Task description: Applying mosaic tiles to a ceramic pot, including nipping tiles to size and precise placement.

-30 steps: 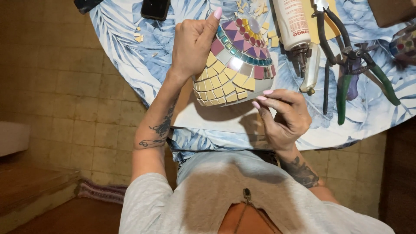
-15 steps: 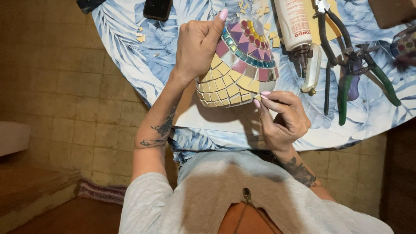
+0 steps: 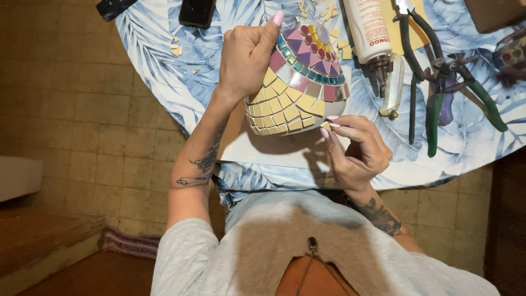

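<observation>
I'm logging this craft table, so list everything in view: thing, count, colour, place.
mosaic dome: one, yellow, purple, pink and teal tiles, table centre.
loose tile bits: several, yellow, scattered on tablecloth.
tablecloth: one, blue leaf print, over round table.
glue bottle: one, white, right of dome.
pliers: two or more, black and green handles, right side.
phone: one, black, top edge.
floor: tan tiles, left.
left hand: steadies the dome's side.
right hand: pinches a small yellow tile at the dome's lower edge.

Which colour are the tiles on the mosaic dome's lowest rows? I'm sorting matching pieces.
Pale yellow squares on the mosaic dome, clearest in the head view.
</observation>
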